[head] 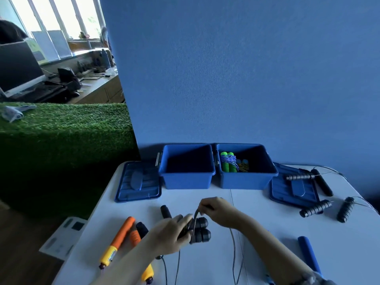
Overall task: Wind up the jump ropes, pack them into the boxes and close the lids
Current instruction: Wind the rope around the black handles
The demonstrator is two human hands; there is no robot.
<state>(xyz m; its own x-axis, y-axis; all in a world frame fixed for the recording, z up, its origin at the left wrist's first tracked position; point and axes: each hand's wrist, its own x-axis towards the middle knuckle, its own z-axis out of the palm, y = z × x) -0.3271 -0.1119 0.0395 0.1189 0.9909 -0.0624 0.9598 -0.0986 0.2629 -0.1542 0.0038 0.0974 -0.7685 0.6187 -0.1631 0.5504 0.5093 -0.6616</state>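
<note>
Head view: left hand [171,233] fingers grip paired black handles [200,229]; right hand [218,210] fingers pinch their cord [196,215] just above.

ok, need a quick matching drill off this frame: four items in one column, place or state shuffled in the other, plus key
Items:
1. left box
2. right box
3. orange handles
4. black handles

Places or states:
A. held side by side in the left hand
B. lying on the table, front left
C. open, nothing visible inside
D. open, holds a wound rope with green handles

Pairs: 1-C, 2-D, 3-B, 4-A
</note>
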